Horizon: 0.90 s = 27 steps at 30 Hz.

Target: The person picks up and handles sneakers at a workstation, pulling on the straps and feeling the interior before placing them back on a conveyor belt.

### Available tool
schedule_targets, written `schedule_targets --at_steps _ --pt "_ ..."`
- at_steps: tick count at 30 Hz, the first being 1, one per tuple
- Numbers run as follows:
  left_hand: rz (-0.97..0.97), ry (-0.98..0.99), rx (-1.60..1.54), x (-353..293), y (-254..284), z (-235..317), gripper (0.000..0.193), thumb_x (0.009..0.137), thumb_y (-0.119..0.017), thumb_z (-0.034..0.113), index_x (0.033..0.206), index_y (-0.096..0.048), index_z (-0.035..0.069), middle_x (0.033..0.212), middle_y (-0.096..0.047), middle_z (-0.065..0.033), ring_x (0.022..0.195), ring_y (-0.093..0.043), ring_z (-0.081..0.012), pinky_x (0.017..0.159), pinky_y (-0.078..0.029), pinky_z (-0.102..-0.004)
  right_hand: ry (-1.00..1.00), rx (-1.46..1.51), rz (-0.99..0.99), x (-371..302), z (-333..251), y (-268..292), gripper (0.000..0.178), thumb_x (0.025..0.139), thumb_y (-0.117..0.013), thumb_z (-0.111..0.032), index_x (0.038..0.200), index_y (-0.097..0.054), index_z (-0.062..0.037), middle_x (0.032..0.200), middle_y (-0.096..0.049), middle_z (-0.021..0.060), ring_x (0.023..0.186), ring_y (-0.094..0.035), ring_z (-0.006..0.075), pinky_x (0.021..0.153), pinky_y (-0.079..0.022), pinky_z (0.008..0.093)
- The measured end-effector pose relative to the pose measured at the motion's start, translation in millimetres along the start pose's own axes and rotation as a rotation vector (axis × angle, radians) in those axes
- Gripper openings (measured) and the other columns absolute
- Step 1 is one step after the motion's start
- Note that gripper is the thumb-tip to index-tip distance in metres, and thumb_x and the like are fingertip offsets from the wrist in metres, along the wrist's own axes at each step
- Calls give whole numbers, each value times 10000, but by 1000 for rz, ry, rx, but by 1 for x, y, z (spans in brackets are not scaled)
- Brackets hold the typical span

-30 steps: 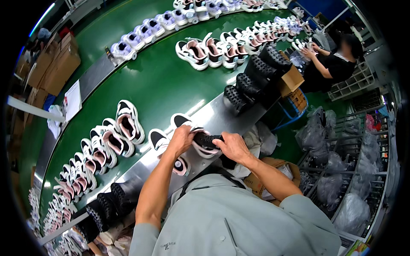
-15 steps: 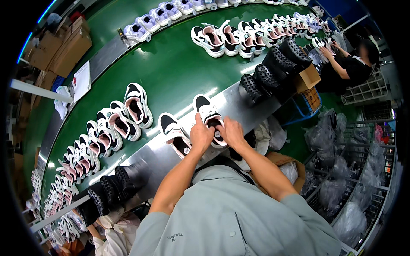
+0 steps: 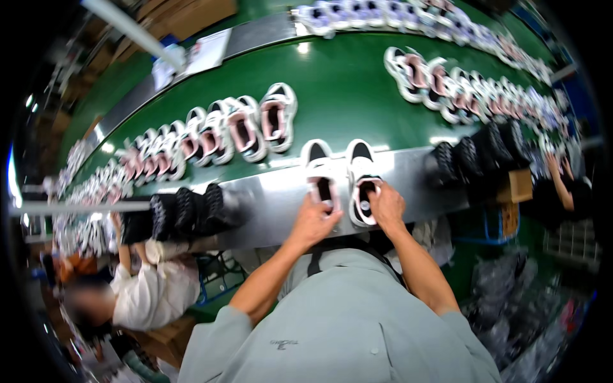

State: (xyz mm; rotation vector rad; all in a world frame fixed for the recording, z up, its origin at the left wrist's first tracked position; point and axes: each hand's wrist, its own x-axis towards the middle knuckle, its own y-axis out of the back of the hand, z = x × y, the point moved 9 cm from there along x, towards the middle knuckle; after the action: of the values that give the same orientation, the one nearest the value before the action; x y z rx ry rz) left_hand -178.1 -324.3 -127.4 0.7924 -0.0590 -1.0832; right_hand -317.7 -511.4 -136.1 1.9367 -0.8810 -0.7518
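- Left hand (image 3: 317,222): moved from right-hand sneaker (image 3: 362,169) to heel of left-hand sneaker (image 3: 318,167), toward bench's (image 3: 274,204) near edge.
- Right hand (image 3: 387,205): black ribbed piece no longer held.

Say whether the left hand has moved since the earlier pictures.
Yes. Along the fixed metal ledge, the left hand has shifted left, from the right-hand shoe to the left-hand shoe.
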Motion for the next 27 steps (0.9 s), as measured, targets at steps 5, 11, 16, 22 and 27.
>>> schedule_targets --at_steps 5,11,16,22,27 --pt "262 -184 -212 6 10 30 266 924 -685 266 1047 -721 33 1219 -615 -260 1118 -599 -424 984 -490 -428 -25 -129 -156 -3 -6 30 485 856 -683 -456 1031 -679 -4 997 -713 259 923 -682 460 818 -530 548" --pt "897 -10 381 -119 179 6 142 917 -650 116 1021 -666 20 997 -615 -174 944 -600 -353 847 -502 -454 46 86 -372 -38 -38 68 409 879 -721 -359 839 -661 44 736 -698 218 685 -688 386 672 -540 460" --pt "1300 287 629 -185 257 -59 276 867 -745 164 1067 -659 -5 1013 -622 -160 1011 -581 -371 885 -478 -456 106 335 -498 -53 -84 28 307 901 -727 -217 840 -641 72 643 -654 132 536 -632 188 551 -491 350" --pt "1261 179 584 -180 268 -22 420 799 -827 204 1116 -664 -17 1072 -642 -169 1019 -576 -383 895 -475 -469 78 625 -461 -50 -131 33 247 951 -701 -200 980 -642 39 780 -689 95 649 -628 138 600 -527 298" --pt "994 -382 427 -129 188 87 486 706 -873 190 1109 -674 3 1070 -662 -124 978 -613 -325 869 -464 -426 -138 1337 -864 -70 -202 1 621 1027 -603 -376 1447 -406 38 1248 -632 120 1066 -647 207 899 -532 348"
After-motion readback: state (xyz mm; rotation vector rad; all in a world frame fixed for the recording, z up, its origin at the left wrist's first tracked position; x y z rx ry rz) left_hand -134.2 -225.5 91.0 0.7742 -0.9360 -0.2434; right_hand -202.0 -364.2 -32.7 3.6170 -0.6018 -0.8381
